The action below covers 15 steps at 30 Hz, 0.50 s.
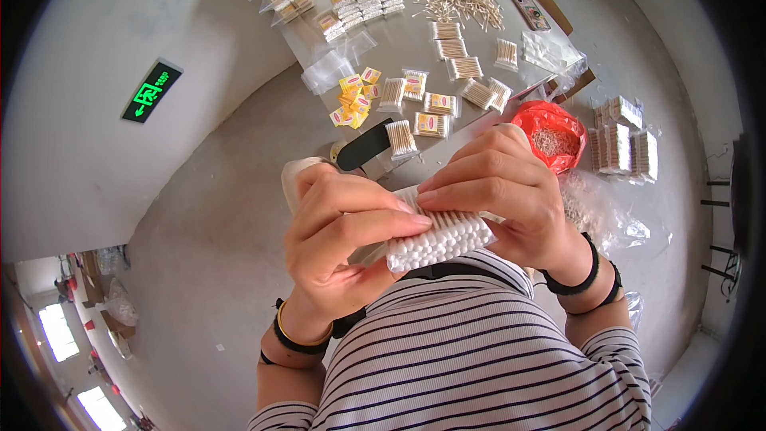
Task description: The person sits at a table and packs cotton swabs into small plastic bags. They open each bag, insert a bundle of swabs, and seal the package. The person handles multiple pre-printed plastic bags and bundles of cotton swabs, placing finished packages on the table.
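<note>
Labels (361, 103), yellow with red marks, lie beyond held swabs (441, 244).

You have two hands: one left hand (339, 227) and one right hand (503, 179), with one swab pack (443, 243) between them. On your one table (403, 52) you can count eight plain packs (463, 68), three packs with yellow labels (432, 124), one phone (531, 11) and one loose swab pile (456, 1). You also have one red bag (576, 150), one green-lit sign (152, 90) and two bright windows (60, 333); the yellow cards (351, 97) overlap too much to count.
</note>
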{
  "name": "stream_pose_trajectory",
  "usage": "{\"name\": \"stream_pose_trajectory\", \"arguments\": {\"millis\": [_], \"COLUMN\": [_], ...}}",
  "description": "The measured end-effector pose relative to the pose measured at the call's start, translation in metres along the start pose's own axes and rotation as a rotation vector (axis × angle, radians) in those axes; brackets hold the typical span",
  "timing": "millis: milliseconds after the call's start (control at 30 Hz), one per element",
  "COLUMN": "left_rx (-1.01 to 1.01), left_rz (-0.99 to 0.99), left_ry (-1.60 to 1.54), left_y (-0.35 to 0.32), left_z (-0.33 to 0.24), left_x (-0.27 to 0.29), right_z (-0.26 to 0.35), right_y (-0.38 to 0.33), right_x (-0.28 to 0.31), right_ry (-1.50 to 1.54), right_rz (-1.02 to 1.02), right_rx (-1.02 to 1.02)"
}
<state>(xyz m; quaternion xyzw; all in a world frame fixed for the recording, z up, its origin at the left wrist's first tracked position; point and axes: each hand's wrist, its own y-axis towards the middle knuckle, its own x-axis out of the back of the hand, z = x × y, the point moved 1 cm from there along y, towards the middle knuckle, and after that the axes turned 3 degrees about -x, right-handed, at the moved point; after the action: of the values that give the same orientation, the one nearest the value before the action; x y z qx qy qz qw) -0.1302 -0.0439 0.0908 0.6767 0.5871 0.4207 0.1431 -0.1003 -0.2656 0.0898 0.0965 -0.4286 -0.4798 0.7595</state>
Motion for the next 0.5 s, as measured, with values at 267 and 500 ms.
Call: {"name": "stream_pose_trajectory", "arguments": {"millis": [267, 500], "left_rx": [-0.068, -0.089], "left_rz": [-0.005, -0.056], "left_ry": [0.058, 0.090], "left_y": [0.000, 0.001], "left_z": [-0.009, -0.026], "left_x": [-0.003, -0.017], "right_z": [0.008, 0.018], "right_y": [-0.005, -0.018], "right_x": [0.006, 0.006], "right_ry": [0.026, 0.003], "right_rz": [-0.001, -0.085], "right_rx": [-0.013, 0.031]}}
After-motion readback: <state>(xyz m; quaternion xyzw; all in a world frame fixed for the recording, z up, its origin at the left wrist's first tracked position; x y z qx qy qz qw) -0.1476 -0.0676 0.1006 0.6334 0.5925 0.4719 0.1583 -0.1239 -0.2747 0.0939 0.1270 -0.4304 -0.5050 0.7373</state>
